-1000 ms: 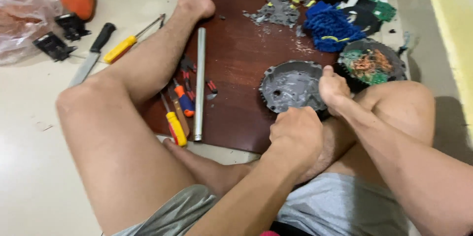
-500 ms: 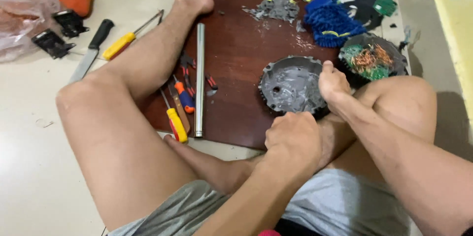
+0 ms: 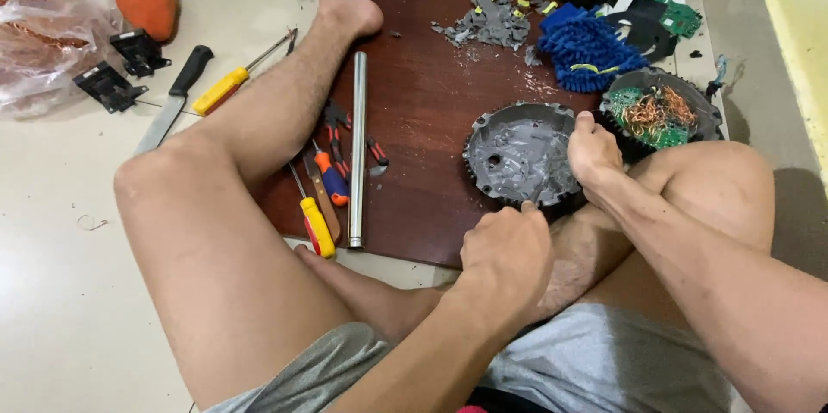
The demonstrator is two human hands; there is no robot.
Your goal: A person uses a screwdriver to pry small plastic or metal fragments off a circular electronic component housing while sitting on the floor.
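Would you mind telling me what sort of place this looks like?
Probably a home floor used for scrap dismantling: screwdrivers beside a wooden board, a bag of copper wire, and a grey round casing being worked on.

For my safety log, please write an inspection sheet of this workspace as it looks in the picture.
Surface: brown wooden board lying on a pale tiled floor.
Job's things: round grey toothed housing on the board.
Clutter: metal rod, screwdrivers, pliers, grey scraps, blue mitt, knife, bag of copper wire.
Hands: left hand closed at the housing's near rim, whether on a tool cannot be told; right hand gripping its right edge.
Cables: tangled wires in a second round housing.
Surroundings: yellow wall.
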